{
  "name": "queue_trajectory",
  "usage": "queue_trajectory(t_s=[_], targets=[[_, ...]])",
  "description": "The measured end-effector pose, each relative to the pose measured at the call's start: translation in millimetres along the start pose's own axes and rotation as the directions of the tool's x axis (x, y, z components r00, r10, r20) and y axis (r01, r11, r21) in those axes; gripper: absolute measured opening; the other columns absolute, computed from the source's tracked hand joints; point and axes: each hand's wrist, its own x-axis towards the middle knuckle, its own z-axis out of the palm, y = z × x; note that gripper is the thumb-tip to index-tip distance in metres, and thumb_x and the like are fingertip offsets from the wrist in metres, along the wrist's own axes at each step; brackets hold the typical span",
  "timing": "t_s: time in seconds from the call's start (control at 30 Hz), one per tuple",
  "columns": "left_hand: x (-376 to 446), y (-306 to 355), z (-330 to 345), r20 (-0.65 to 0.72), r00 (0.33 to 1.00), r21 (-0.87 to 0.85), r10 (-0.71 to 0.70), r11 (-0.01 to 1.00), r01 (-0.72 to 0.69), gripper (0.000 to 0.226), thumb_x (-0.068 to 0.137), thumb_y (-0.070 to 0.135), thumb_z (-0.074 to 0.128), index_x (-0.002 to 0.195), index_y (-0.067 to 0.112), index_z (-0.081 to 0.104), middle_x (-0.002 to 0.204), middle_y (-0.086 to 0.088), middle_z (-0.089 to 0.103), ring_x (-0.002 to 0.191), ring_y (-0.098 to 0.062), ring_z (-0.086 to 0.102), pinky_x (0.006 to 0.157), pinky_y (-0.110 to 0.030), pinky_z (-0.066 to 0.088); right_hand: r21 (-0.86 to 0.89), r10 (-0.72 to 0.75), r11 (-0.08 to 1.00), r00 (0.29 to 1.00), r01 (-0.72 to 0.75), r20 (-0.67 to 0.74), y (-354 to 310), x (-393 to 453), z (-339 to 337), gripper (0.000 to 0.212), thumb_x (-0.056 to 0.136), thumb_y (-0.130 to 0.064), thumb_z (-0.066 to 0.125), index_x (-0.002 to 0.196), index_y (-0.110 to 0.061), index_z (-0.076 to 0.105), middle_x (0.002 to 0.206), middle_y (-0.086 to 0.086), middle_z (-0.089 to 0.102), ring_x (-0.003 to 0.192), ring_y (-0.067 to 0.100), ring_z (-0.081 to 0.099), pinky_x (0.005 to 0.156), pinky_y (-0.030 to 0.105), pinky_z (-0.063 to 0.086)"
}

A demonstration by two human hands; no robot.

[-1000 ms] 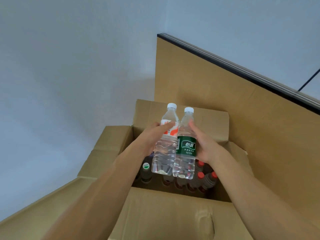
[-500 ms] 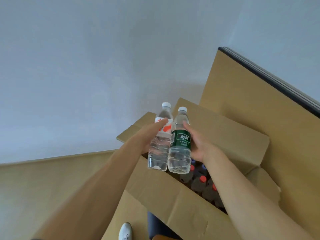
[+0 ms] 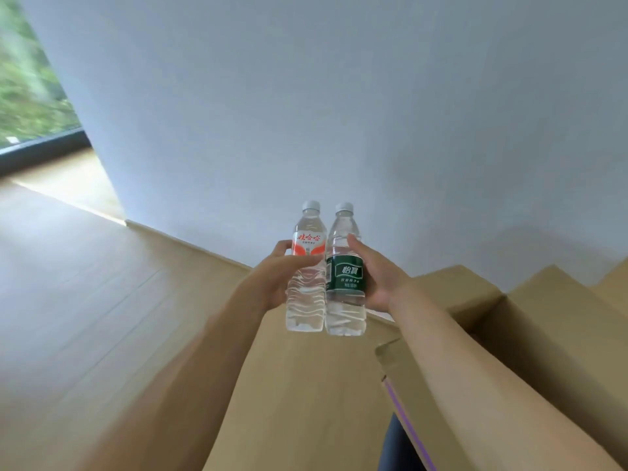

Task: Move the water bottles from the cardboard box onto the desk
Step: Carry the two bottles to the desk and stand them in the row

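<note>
1. Head view: the left hand (image 3: 275,277) grips the red-labelled bottle (image 3: 307,266), fingers and thumb curled round it at the label and just below.
2. The right hand (image 3: 375,277) grips the green-labelled bottle (image 3: 346,273), thumb up along the shoulder of the bottle, palm against its far side.
3. Both bottles stand upright in the air, side by side and touching along their bodies (each has a white cap and is full of clear water), the red-labelled one to the left of the green-labelled one.
4. Relative to the cardboard box (image 3: 530,307): the bottles are held above and to the left of its open flaps, outside it, in front of the white wall (image 3: 339,113).
5. The wooden floor (image 3: 85,283) runs off to the left of the box, and a window (image 3: 27,79) with blurred greenery shows far left of it, at the top corner.
6. The box's inside is hidden behind the right forearm.
</note>
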Motion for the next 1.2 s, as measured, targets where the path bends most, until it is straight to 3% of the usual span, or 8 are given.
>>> queue_trajectory(t_s=[0.2, 0.43, 0.53, 0.63, 0.8, 0.93, 1.07, 1.2], targets=[[-38, 23, -142, -0.197, 0.979, -0.082, 0.048, 0.995, -0.065, 0.054, 0.085, 0.007, 0.077, 0.13, 0.017, 0.049, 0.115, -0.015, 0.068, 0.077, -0.024, 0.077, 0.056, -0.035, 0.059, -0.119, 0.065, 0.992, 0.988, -0.049, 0.137, 30, 81, 133, 0.052, 0.093, -0.039, 0.066, 0.134, -0.008, 0.059, 0.116, 0.02, 0.068, 0.105, 0.038, 0.068, 0.092, 0.056, 0.055], [-94, 42, -293, -0.359, 0.927, -0.089, 0.11, 0.984, -0.151, 0.036, 0.088, 0.015, 0.075, 0.121, 0.017, 0.059, 0.109, -0.012, 0.074, 0.098, -0.03, 0.072, 0.082, -0.046, 0.06, -0.159, 0.143, 0.983, 0.935, -0.095, 0.324, 73, 156, 282, 0.053, 0.097, -0.035, 0.06, 0.141, -0.005, 0.052, 0.128, 0.022, 0.064, 0.111, 0.036, 0.064, 0.102, 0.055, 0.05], [-120, 45, -348, -0.447, 0.886, -0.091, 0.126, 0.979, -0.185, 0.048, 0.084, 0.019, 0.078, 0.127, 0.016, 0.057, 0.117, -0.014, 0.071, 0.11, -0.034, 0.067, 0.099, -0.055, 0.052, -0.204, 0.167, 0.974, 0.91, -0.094, 0.38, 91, 180, 340, 0.059, 0.092, -0.036, 0.065, 0.141, -0.006, 0.052, 0.136, 0.023, 0.061, 0.115, 0.037, 0.063, 0.102, 0.054, 0.051], [-145, 46, -396, -0.519, 0.841, -0.103, 0.151, 0.966, -0.237, 0.063, 0.077, 0.024, 0.083, 0.132, 0.018, 0.053, 0.124, -0.014, 0.068, 0.116, -0.036, 0.064, 0.104, -0.058, 0.048, -0.243, 0.189, 0.966, 0.875, -0.085, 0.446, 106, 200, 395, 0.056, 0.095, -0.036, 0.065, 0.142, -0.01, 0.051, 0.132, 0.022, 0.063, 0.119, 0.039, 0.064, 0.099, 0.053, 0.053], [-172, 44, -467, -0.629, 0.76, -0.166, 0.165, 0.926, -0.339, 0.067, 0.074, 0.021, 0.088, 0.131, 0.023, 0.053, 0.114, -0.01, 0.074, 0.104, -0.032, 0.072, 0.089, -0.051, 0.058, -0.343, 0.319, 0.925, 0.828, -0.165, 0.462, 128, 238, 470, 0.052, 0.097, -0.041, 0.062, 0.136, -0.008, 0.057, 0.136, 0.023, 0.061, 0.127, 0.04, 0.058, 0.108, 0.058, 0.044], [-182, 41, -514, -0.703, 0.697, -0.215, 0.142, 0.892, -0.398, 0.064, 0.078, 0.016, 0.086, 0.134, 0.023, 0.054, 0.099, -0.005, 0.078, 0.083, -0.021, 0.077, 0.058, -0.03, 0.06, -0.441, 0.431, 0.873, 0.755, -0.21, 0.494, 142, 276, 516, 0.049, 0.097, -0.044, 0.062, 0.131, -0.01, 0.062, 0.126, 0.021, 0.068, 0.113, 0.037, 0.068, 0.085, 0.053, 0.059], [-173, 44, -564, -0.778, 0.618, -0.23, 0.112, 0.864, -0.447, 0.063, 0.077, 0.012, 0.086, 0.132, 0.019, 0.055, 0.096, -0.009, 0.078, 0.085, -0.029, 0.077, 0.062, -0.038, 0.06, -0.482, 0.507, 0.842, 0.663, -0.243, 0.551, 157, 333, 562, 0.054, 0.098, -0.042, 0.06, 0.137, -0.005, 0.056, 0.135, 0.025, 0.061, 0.126, 0.041, 0.058, 0.107, 0.057, 0.046], [-153, 65, -621, -0.842, 0.529, -0.201, 0.105, 0.849, -0.489, 0.056, 0.079, 0.01, 0.083, 0.127, 0.017, 0.056, 0.092, -0.008, 0.078, 0.082, -0.028, 0.077, 0.06, -0.037, 0.059, -0.542, 0.55, 0.814, 0.578, -0.209, 0.603, 159, 404, 615, 0.053, 0.099, -0.04, 0.059, 0.139, -0.005, 0.054, 0.136, 0.027, 0.059, 0.128, 0.043, 0.056, 0.11, 0.06, 0.042]])
